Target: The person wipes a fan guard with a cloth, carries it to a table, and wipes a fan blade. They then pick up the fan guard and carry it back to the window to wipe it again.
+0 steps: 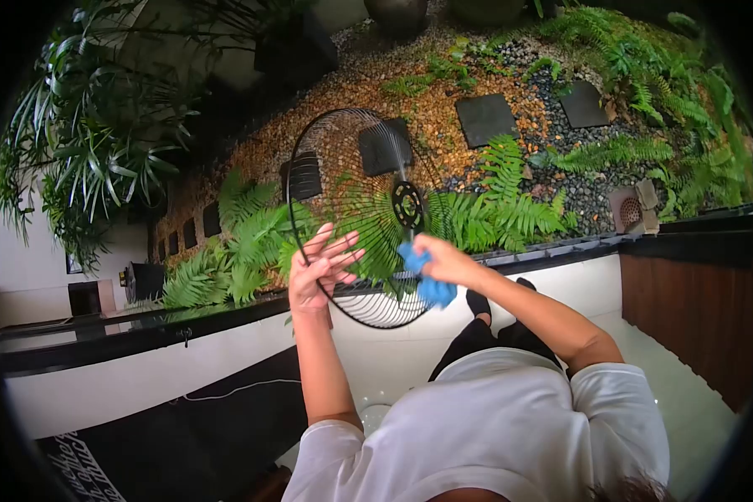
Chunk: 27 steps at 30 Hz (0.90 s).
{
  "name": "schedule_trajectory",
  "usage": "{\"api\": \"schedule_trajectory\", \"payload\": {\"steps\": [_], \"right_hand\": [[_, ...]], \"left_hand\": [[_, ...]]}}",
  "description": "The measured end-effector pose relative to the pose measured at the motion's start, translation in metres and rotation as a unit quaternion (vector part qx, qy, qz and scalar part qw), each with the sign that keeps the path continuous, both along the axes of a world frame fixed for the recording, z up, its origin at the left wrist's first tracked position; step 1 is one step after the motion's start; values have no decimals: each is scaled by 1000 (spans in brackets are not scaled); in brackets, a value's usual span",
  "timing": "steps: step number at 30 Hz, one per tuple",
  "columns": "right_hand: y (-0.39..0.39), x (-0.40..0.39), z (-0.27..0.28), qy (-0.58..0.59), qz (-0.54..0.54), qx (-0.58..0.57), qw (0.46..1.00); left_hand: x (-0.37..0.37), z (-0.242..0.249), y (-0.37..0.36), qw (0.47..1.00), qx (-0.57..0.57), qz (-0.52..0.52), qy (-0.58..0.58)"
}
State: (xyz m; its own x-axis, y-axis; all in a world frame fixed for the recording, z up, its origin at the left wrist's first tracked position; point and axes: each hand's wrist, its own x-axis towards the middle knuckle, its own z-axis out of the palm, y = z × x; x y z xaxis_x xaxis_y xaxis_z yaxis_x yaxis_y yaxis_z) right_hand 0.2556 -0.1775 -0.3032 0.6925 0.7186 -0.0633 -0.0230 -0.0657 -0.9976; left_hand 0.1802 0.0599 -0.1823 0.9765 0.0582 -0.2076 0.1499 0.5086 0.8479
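Note:
A round black wire fan grille, with a dark hub at its middle, is held up in front of me above the planted bed. My left hand is at its left rim, fingers spread and overlapping the wires, with the rim passing between thumb and fingers. My right hand grips a crumpled blue cloth, pressed near the grille's lower part just below the hub. The exact contact of cloth and wires is partly hidden by the fingers.
Beyond a dark ledge lies a gravel bed with dark square stepping stones and ferns. Leafy plants rise at left. A brown wooden panel stands at right; a black covering with white lettering is at lower left.

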Motion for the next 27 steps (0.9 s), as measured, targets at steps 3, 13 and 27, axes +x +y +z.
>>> {"api": "schedule_trajectory", "payload": {"steps": [3, 13, 27], "right_hand": [[6, 5, 74, 28, -1, 215, 976], [38, 64, 149, -614, -77, 134, 774], [-2, 107, -169, -73, -365, -225, 900]], "left_hand": [[3, -8, 3, 999, 9, 7, 37], [-6, 29, -15, 996, -43, -63, -40], [19, 28, -26, 998, 38, -40, -23]]}}
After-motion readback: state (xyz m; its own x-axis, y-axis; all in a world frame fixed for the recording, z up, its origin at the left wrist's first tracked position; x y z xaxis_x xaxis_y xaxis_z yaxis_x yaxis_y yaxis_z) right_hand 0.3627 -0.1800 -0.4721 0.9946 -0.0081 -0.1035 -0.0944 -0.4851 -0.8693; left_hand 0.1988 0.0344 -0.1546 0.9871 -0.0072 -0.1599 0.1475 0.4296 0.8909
